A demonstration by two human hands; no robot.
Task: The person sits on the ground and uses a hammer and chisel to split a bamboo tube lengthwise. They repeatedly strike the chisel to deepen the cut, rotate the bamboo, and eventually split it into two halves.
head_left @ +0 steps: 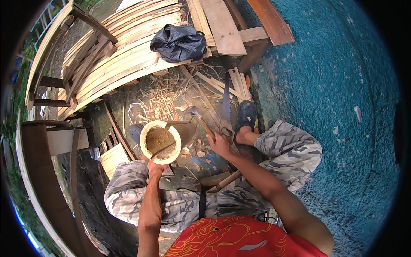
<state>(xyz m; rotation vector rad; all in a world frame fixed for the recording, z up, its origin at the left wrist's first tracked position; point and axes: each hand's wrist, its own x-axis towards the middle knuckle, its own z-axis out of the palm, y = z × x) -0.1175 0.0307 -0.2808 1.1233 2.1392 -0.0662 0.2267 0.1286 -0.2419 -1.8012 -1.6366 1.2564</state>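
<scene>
A hollowed wooden cylinder (145,155) stands between my feet, its open mouth facing up, with pale wood showing inside. My left hand (156,167) is closed at its near rim. A thin dark bar (163,148) slants across the hollow from beside those fingers; I cannot tell whether they also grip it. To the right of the cylinder, my right hand (221,144) is wrapped round the wooden handle of a hammer (206,127). The hammer's metal head points up and left, apart from the cylinder's rim.
Beyond the cylinder lie curly wood shavings (161,99). A handsaw (226,100) lies by my right shoe (246,118). A slatted wooden bench (124,47) carries a black plastic bag (179,43) and planks (222,28). A blue wall (338,107) rises on the right.
</scene>
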